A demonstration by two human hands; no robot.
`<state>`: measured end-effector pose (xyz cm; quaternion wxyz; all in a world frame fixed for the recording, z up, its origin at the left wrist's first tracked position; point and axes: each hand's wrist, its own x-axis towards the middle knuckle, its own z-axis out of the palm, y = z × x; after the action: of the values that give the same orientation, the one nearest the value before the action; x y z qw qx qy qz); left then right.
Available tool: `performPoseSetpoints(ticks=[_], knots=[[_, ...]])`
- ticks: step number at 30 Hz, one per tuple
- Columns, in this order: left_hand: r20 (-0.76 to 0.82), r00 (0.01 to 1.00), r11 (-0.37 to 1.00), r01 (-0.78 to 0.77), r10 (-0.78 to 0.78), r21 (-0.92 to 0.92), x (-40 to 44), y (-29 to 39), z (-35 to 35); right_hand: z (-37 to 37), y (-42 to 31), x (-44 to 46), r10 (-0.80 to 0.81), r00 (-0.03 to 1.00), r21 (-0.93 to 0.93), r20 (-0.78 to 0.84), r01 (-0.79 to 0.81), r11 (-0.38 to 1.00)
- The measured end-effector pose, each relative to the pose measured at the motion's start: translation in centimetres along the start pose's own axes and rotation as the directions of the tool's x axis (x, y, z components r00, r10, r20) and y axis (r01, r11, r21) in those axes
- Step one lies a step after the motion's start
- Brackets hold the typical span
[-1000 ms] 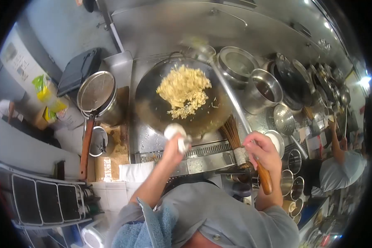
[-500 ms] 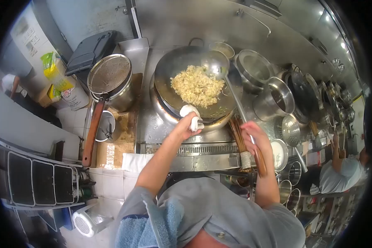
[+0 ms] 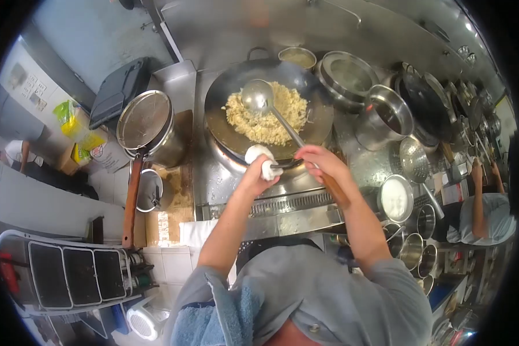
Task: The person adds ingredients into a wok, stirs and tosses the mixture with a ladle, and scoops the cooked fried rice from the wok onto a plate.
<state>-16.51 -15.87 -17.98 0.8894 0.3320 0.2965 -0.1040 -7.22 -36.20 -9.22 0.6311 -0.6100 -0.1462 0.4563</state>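
In the head view, we look down over two bare forearms reaching to a dark wok (image 3: 220, 123) set on the stove of a steel bench (image 3: 210, 195). Yellowish rice (image 3: 285, 128) lies heaped in the middle of the wok, with bare dark metal around it.

We see the left hand (image 3: 263, 174) at the wok's near edge, its grip clamped on a bunched white cloth (image 3: 257, 154), right beside the near handle (image 3: 290, 164). How much of that handle lies inside the cloth we cannot tell.

The right hand (image 3: 324, 162) has its grip closed around a long ladle (image 3: 258, 96), where the metal shaft meets the wooden end; the wood runs back beneath the wrist. The ladle slants up and to the left, and its round bowl covers part of the rice; whether it presses on the grains we cannot tell. The two hands are near each other but apart.

Right of the wok we find a tall metal pot (image 3: 370, 134), a perforated skimmer (image 3: 413, 161) and a round container of white contents (image 3: 397, 199). On the left, a wooden-handled strainer (image 3: 145, 121) sits on top of a steel pot (image 3: 168, 141). At the far right we see another person (image 3: 485, 218), arms extended.
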Motion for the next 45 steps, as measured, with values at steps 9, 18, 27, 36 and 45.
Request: performPoseSetpoints(ticks=[9,18,27,36,45], knots=[[-0.033,0.999,0.999,-0.011,0.013,0.05,-0.1,0.6,-0.1,-0.7,-1.2,-4.4,-0.058,0.989,-0.947,0.136,0.147,0.286],[-0.156,0.977,0.964,-0.174,0.144,-0.2,-0.9,-4.4,3.0,-3.5,3.2,-6.7,-0.182,0.983,-0.932,0.026,0.09,0.351],[-0.029,0.968,0.954,-0.251,0.25,-0.166,0.4,-4.7,-0.6,-1.3,0.9,-10.6,-0.031,0.999,-0.716,-0.043,-0.01,0.699],[-0.092,0.987,0.964,-0.151,0.133,-0.219,-5.6,-4.5,0.5,2.6,-2.9,-18.0,0.008,0.997,-0.706,-0.073,-0.058,0.706],[-0.056,0.986,0.975,-0.162,0.155,-0.151,-5.9,-4.4,1.3,-0.4,4.8,-10.4,-0.382,0.894,-0.875,0.235,0.366,0.316]])
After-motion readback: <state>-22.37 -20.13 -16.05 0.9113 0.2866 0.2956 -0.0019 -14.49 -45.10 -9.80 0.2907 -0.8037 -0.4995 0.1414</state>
